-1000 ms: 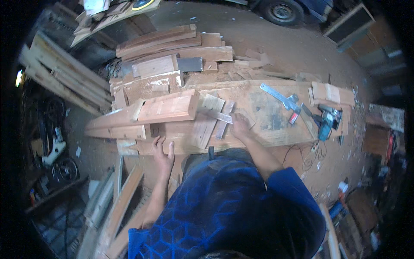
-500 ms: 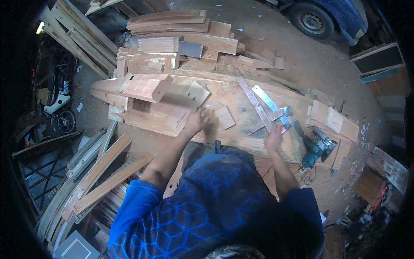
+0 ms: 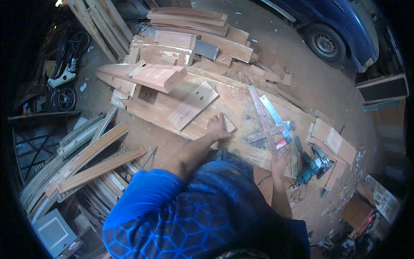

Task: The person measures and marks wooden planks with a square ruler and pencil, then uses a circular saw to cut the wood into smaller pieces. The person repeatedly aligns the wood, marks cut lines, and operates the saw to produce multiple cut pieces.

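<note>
A blue metal vehicle (image 3: 347,30), rounded at the wheel, is seen at the upper right. Nearer, a long wooden bench (image 3: 239,105), dusty and darkly blotched, is stretched across the middle. Beyond it, flat planks (image 3: 187,17) are stacked in uneven, ragged-ended layers. On the bench's left part, a thick beam (image 3: 159,75) with pinkish grain and an angled end is laid. Beside it a flat board (image 3: 194,105), marked by small dark spots, is set aslant. Toward the right end, a power tool (image 3: 308,168) with a teal body is rested. Left of it, a slim, straight strip (image 3: 261,110) is crossed by a shorter piece (image 3: 256,136); a shiny metal square (image 3: 271,108) is placed just beside. The strip's near end is reached by the bent fingers of the right hand (image 3: 281,160); whether it is gripped cannot be told. Right of the board, a small, flat-sided wooden block (image 3: 230,123) is partly covered by the left hand (image 3: 217,128), its fingers curved over it; whether they are tightened cannot be told.
</note>
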Motion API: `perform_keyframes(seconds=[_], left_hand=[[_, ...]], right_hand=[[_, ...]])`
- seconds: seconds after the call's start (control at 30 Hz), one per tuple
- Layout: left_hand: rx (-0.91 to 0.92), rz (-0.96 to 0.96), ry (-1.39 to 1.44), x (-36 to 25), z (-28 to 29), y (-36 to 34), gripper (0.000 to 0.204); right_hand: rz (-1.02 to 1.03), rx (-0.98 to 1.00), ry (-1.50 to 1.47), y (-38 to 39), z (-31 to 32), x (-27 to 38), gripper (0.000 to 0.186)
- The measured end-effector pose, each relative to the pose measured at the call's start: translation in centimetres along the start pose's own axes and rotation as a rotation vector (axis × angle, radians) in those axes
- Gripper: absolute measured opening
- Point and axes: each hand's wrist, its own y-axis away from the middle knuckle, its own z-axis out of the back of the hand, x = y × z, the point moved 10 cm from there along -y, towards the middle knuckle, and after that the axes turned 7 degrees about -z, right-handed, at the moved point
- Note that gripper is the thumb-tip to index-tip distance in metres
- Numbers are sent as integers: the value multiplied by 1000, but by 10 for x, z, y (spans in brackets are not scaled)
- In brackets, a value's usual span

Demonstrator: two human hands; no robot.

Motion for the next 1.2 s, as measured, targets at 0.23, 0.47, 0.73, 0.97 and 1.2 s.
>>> perform_keyframes(seconds=[0.23,0.47,0.73,0.97,1.2], left_hand=[[89,2,1255,123,-5,84,92],[-22,-260,2287,209,74,253,89],[-537,-270,2394,343,80,366,91],[-751,-300,2386,402,61,420,88],[-611,-276,2457,351,47,428,86]], right_hand=[[-60,-71,-74,77,1,-8,56],[83,-80,51,158,-25,-13,56],[97,182,152,181,-40,21,52],[97,322,120,188,-57,36,46],[145,540,-168,193,-123,149,45]])
